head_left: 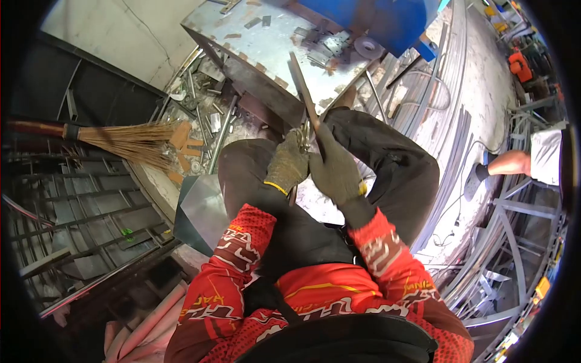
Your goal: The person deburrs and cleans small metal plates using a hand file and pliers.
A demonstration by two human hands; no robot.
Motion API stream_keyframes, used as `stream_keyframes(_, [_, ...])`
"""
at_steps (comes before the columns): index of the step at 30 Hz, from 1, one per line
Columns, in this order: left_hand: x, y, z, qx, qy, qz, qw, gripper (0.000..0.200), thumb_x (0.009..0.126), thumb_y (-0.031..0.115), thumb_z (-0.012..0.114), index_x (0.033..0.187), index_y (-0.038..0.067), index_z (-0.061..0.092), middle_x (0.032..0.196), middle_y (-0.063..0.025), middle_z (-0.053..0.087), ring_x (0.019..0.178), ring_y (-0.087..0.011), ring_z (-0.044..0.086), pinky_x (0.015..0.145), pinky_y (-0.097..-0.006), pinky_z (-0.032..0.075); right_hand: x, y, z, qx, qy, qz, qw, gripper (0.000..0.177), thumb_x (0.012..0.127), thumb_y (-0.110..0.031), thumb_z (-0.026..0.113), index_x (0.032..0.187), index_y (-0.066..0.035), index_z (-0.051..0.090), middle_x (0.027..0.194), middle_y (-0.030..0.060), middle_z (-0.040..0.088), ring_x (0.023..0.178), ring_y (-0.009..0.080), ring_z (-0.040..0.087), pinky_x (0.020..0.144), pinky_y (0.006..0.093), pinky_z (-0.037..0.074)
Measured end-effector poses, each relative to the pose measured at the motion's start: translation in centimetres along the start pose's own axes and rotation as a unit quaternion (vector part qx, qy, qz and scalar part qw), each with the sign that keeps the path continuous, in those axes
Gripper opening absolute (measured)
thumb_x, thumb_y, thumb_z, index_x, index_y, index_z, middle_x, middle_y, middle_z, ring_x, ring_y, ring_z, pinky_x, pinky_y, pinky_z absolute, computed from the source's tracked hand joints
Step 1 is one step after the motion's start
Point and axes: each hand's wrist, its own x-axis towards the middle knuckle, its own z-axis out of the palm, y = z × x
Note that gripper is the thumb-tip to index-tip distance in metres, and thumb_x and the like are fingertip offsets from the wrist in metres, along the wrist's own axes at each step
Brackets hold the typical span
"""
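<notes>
My left hand (pixel 287 162), in a grey-brown knit glove with a yellow cuff edge, is closed around a small shiny metal piece (pixel 306 141) between my knees. Its shape is mostly hidden by the fingers. Right beside it, my right hand (pixel 336 167) wears a matching glove and grips the near end of a long, flat, brownish-grey file-like bar (pixel 304 88). The bar points away from me, up across the edge of the metal-topped table (pixel 266 48). Both hands meet at the metal piece, above my dark trousers.
A blue machine (pixel 375 24), a grey ring (pixel 367 48) and metal scraps are on the table. A straw broom (pixel 130 138) lies left near floor offcuts. Long metal bars (pixel 445 91) run along the right. Another person's leg (pixel 508 162) shows at far right.
</notes>
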Motion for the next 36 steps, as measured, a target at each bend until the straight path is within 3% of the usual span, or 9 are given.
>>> stream_keyframes(6, [0.5, -2.7, 0.9, 0.035, 0.068, 0.07, 0.995, 0.061, 0.086, 0.016, 0.068, 0.145, 0.006, 0.054, 0.127, -0.0294, 0.069, 0.122, -0.0487, 0.063, 0.101, -0.0539, 0.053, 2.0, -0.5, -0.7, -0.006, -0.06, 0.044, 0.997, 0.066, 0.092, -0.013, 0.06, 0.157, -0.012, 0.047, 0.113, 0.0261, 0.072, 0.096, 0.0487, 0.07, 0.082, 0.0566, 0.057])
stream_keyframes(8, [-0.1, -1.1, 0.5, 0.069, 0.05, -0.037, 0.996, 0.063, 0.085, 0.02, 0.069, 0.145, 0.006, 0.054, 0.125, -0.0299, 0.07, 0.121, -0.0496, 0.064, 0.1, -0.0546, 0.053, -3.1, 0.7, -1.3, -0.012, -0.027, -0.003, 1.0, 0.066, 0.092, -0.013, 0.06, 0.157, -0.01, 0.047, 0.117, 0.0276, 0.071, 0.098, 0.0491, 0.07, 0.084, 0.0564, 0.058])
stream_keyframes(11, [-0.2, -0.2, 0.4, 0.056, 0.041, -0.059, 0.996, 0.066, 0.084, 0.022, 0.07, 0.146, 0.008, 0.054, 0.123, -0.0298, 0.07, 0.12, -0.0498, 0.064, 0.1, -0.0552, 0.053, -6.6, 0.6, -2.9, 0.008, -0.045, 0.021, 0.999, 0.066, 0.092, -0.013, 0.06, 0.157, -0.008, 0.046, 0.119, 0.0287, 0.07, 0.1, 0.0486, 0.07, 0.087, 0.0565, 0.058])
stream_keyframes(19, [1.1, -3.3, 1.0, 0.042, 0.042, -0.025, 0.998, 0.06, 0.086, 0.021, 0.07, 0.142, 0.006, 0.055, 0.119, -0.0285, 0.071, 0.114, -0.0504, 0.066, 0.096, -0.0559, 0.054, 4.5, 1.7, -0.3, -0.02, -0.058, 0.036, 0.997, 0.066, 0.091, -0.018, 0.06, 0.156, -0.013, 0.047, 0.105, 0.0277, 0.071, 0.089, 0.0477, 0.07, 0.08, 0.0609, 0.054])
stream_keyframes(23, [0.6, -3.5, 1.4, 0.035, 0.068, 0.06, 0.995, 0.051, 0.089, 0.011, 0.064, 0.139, 0.004, 0.059, 0.12, -0.0268, 0.07, 0.115, -0.0445, 0.067, 0.098, -0.0453, 0.054, -2.3, 1.2, -1.2, -0.003, -0.028, 0.025, 0.999, 0.067, 0.089, -0.013, 0.061, 0.155, -0.014, 0.05, 0.101, 0.0249, 0.071, 0.089, 0.0459, 0.071, 0.079, 0.0578, 0.055])
stream_keyframes(26, [0.2, -1.1, 0.6, 0.012, 0.053, 0.03, 0.998, 0.051, 0.088, 0.011, 0.065, 0.139, 0.004, 0.059, 0.121, -0.0257, 0.07, 0.115, -0.045, 0.067, 0.098, -0.0461, 0.054, -5.8, 0.5, -1.4, 0.074, -0.017, 0.021, 0.997, 0.073, 0.087, -0.008, 0.061, 0.158, -0.016, 0.047, 0.1, 0.0249, 0.071, 0.088, 0.0467, 0.071, 0.078, 0.0571, 0.056])
stream_keyframes(33, [0.7, -2.7, 0.6, 0.069, 0.012, -0.022, 0.997, 0.067, 0.087, 0.019, 0.073, 0.149, 0.005, 0.053, 0.133, -0.0301, 0.067, 0.127, -0.0457, 0.064, 0.103, -0.0489, 0.054, 3.1, -0.2, -0.1, 0.012, 0.0, -0.009, 1.0, 0.067, 0.09, -0.01, 0.059, 0.156, -0.014, 0.046, 0.095, 0.0278, 0.07, 0.085, 0.049, 0.069, 0.075, 0.0591, 0.055])
stream_keyframes(35, [0.3, -2.8, 0.9, 0.026, 0.033, -0.012, 0.999, 0.06, 0.088, 0.017, 0.071, 0.145, 0.004, 0.056, 0.129, -0.029, 0.067, 0.123, -0.0463, 0.064, 0.101, -0.0483, 0.054, 2.6, -1.5, -1.6, -0.009, -0.109, 0.086, 0.99, 0.065, 0.091, -0.011, 0.061, 0.155, -0.007, 0.049, 0.126, 0.0261, 0.071, 0.107, 0.0446, 0.071, 0.088, 0.0513, 0.058])
stream_keyframes(36, [0.4, -2.7, 1.1, -0.02, 0.053, 0.0, 0.998, 0.053, 0.089, 0.014, 0.068, 0.14, 0.003, 0.058, 0.126, -0.0278, 0.068, 0.119, -0.0469, 0.064, 0.099, -0.0477, 0.054, 0.5, -0.9, -1.4, -0.011, -0.111, 0.082, 0.99, 0.065, 0.091, -0.011, 0.061, 0.155, -0.007, 0.049, 0.126, 0.0261, 0.071, 0.107, 0.0446, 0.071, 0.088, 0.0513, 0.058])
